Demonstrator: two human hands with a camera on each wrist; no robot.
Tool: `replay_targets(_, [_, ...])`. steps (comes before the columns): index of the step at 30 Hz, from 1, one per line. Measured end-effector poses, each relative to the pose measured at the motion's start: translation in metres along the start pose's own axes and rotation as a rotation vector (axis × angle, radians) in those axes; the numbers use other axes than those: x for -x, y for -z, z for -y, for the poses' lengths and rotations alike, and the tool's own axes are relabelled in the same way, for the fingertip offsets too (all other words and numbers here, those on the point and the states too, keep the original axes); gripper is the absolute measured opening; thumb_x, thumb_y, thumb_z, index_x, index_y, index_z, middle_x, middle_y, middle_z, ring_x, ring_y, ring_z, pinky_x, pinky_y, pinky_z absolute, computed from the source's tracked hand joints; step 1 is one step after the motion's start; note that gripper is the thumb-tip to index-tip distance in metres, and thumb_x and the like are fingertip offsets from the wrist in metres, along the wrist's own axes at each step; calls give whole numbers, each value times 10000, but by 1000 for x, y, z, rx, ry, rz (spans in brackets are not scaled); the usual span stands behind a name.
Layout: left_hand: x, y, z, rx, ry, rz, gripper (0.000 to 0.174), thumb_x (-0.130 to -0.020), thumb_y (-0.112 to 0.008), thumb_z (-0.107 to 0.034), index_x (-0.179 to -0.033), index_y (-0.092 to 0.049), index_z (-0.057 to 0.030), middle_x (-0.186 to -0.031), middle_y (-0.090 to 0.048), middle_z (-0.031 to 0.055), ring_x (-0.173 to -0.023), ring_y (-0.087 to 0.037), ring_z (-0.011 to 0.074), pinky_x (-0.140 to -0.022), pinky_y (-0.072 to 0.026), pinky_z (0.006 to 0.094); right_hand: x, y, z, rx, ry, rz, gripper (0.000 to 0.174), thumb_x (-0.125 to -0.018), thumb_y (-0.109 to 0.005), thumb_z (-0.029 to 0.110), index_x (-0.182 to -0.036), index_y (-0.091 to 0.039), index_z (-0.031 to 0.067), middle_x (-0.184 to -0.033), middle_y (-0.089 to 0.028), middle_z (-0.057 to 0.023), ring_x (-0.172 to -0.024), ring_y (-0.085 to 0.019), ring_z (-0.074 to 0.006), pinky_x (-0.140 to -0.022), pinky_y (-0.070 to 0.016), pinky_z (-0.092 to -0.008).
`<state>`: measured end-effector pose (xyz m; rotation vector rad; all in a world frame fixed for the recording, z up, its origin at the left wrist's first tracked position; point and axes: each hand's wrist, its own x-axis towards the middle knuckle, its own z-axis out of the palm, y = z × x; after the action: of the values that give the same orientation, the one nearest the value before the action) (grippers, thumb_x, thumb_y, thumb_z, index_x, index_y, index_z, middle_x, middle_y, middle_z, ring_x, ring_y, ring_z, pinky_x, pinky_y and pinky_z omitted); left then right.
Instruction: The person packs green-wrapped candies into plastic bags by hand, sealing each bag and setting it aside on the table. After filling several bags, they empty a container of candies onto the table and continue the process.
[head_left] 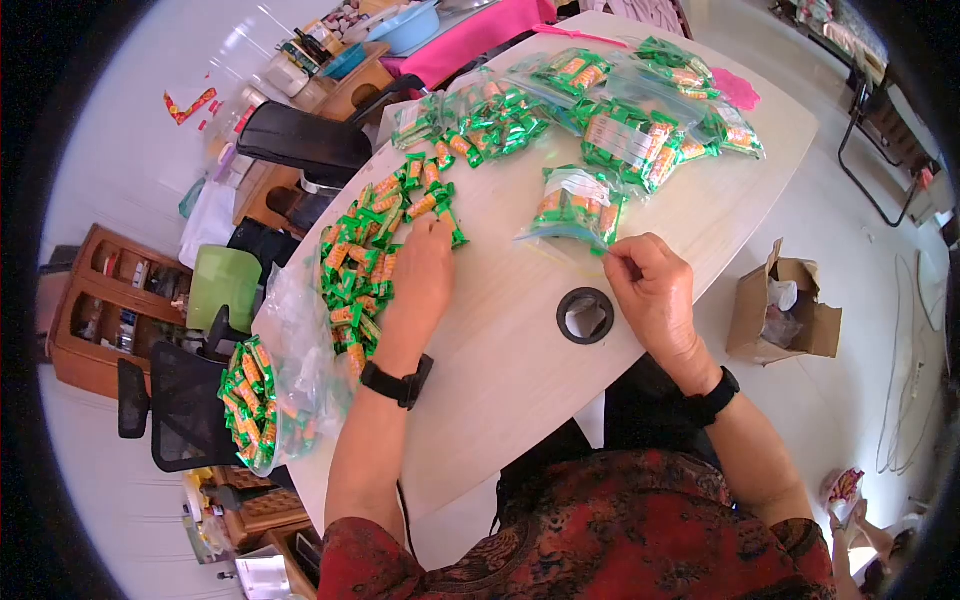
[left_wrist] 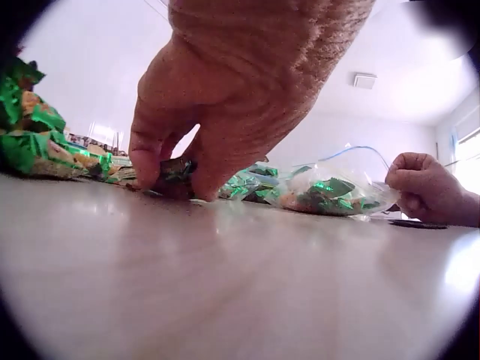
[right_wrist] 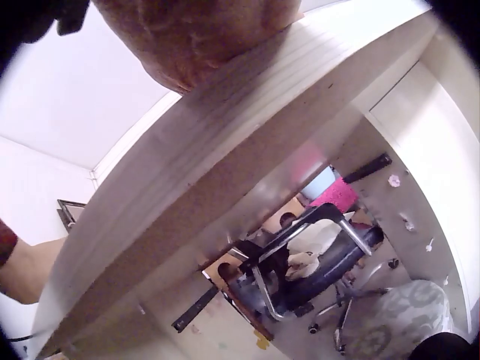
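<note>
My left hand [head_left: 422, 280] reaches down at the edge of a loose pile of small green-and-orange snack packets [head_left: 360, 250]. In the left wrist view its thumb and fingers pinch one snack packet [left_wrist: 177, 174] close over the tabletop. At the right, my right hand [head_left: 652, 292] pinches the edge of a clear zip bag [head_left: 575, 207]. That bag has several packets inside and a white label, and its open-looking mouth faces me. Only part of the right hand [right_wrist: 202, 37] shows in the right wrist view, its fingertips hidden.
Filled zip bags [head_left: 625, 140] crowd the table's far end. A black tape roll [head_left: 585, 315] lies beside my right hand. Left of the pile stands a large clear bag [head_left: 255, 400] of packets. A cardboard box [head_left: 785, 305] is on the floor right of the table [head_left: 500, 350].
</note>
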<state>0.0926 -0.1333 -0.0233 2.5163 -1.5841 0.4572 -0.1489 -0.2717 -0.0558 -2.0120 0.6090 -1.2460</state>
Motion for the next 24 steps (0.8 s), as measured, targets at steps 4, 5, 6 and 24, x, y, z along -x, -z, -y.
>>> replay_targets(4, [23,24,-11,145,16,-101,254,-788,-631,3,-1034,-573,-14,-1061,-582,191,-938,-592,378,-759,-503,451,0,1,2,-12,-16,-6,83,-790,-689,30,-832,-618,33,-753,-612,-126,-627,-626,-292,-563,-504,-353])
replay_targets(5, [30,35,-21,235,-32,-183,260,-778,-647,6,-1027,-578,-20,-1051,-595,180,-929,-601,362,-767,-509,427,-1,1,2,-25,-19,-6,82,-790,-689,30,-831,-618,31,-755,-613,-127,-627,-626,-292,-565,-504,-352])
replay_targets(6, [38,45,-30,325,-78,-264,266,-769,-664,9,-1020,-582,-26,-1041,-607,169,-920,-610,346,-774,-515,402,-1,1,2,-38,-22,-4,81,-791,-689,30,-829,-617,29,-756,-613,-128,-627,-626,-291,-566,-505,-351])
replay_targets(24, [14,39,-123,292,-481,-373,101,-714,-611,-7,-782,-537,-6,-1021,-594,104,-793,-602,251,-596,-493,365,-1,0,0,-71,-30,-35,105,-789,-706,66,-849,-621,55,-773,-621,-121,-654,-633,-317,-564,-511,-375])
